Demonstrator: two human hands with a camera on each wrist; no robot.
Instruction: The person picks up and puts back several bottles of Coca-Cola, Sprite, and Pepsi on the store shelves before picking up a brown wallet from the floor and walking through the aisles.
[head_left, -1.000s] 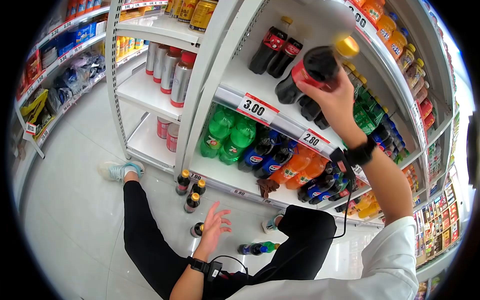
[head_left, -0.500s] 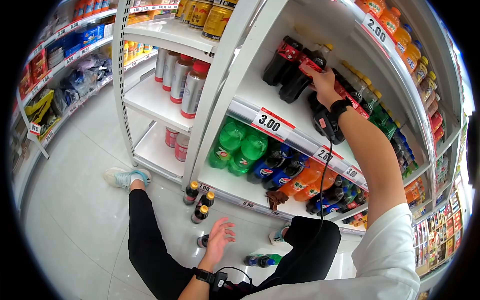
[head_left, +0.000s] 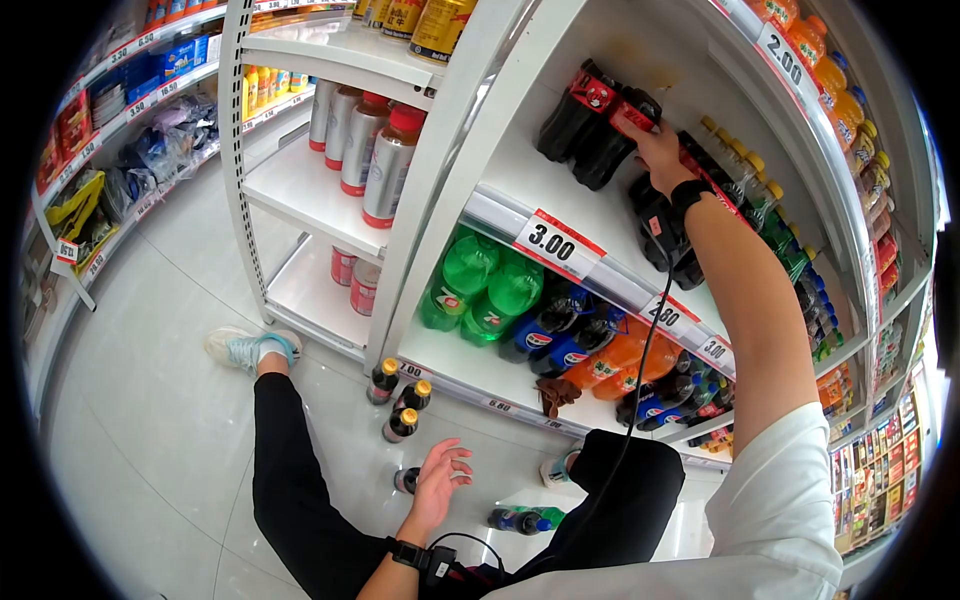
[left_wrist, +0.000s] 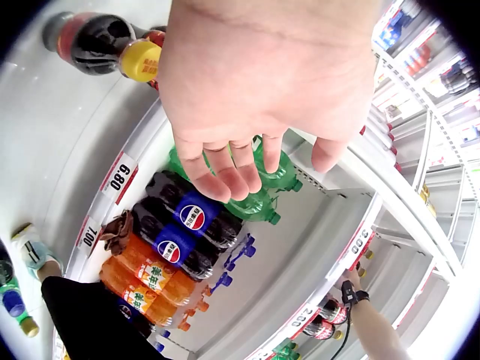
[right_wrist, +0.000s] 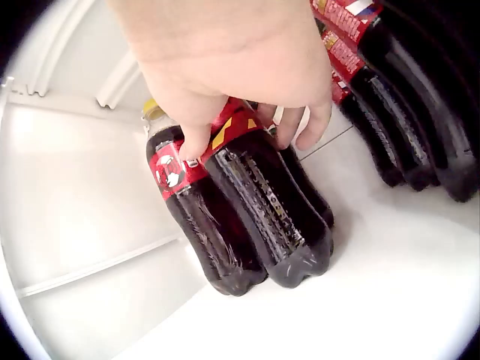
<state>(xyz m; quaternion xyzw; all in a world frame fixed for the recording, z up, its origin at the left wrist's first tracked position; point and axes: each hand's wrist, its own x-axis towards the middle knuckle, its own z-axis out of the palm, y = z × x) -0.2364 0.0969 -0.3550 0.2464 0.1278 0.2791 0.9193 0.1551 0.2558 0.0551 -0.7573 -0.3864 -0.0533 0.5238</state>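
On the middle shelf my right hand (head_left: pixel 660 160) grips a cola bottle (right_wrist: pixel 266 202) by its red label, thumb on one side and fingers round the other. The bottle stands upright, its base at the white shelf surface, close beside another cola bottle (right_wrist: pixel 206 225) with a yellow cap. More cola bottles (right_wrist: pixel 367 97) stand in a row across a gap. My left hand (head_left: pixel 437 485) is held low over the floor, fingers loosely spread, holding nothing. Near it are several small dark bottles with yellow caps (head_left: pixel 400 427); one dark bottle (head_left: pixel 405 480) is partly behind the hand.
The shelf edge carries a 3.00 price tag (head_left: pixel 553 243). Below stand green 7UP bottles (head_left: pixel 490 310), Pepsi bottles and orange soda bottles (head_left: pixel 605 368), with a brown cloth (head_left: pixel 553 395) at the edge. Blue- and green-topped bottles (head_left: pixel 520 519) are on the floor by my leg.
My right hand has brought the cola bottle down and left, from in front of the shelf to beside the other cola bottles. The head view has shifted slightly; my left hand stays low.
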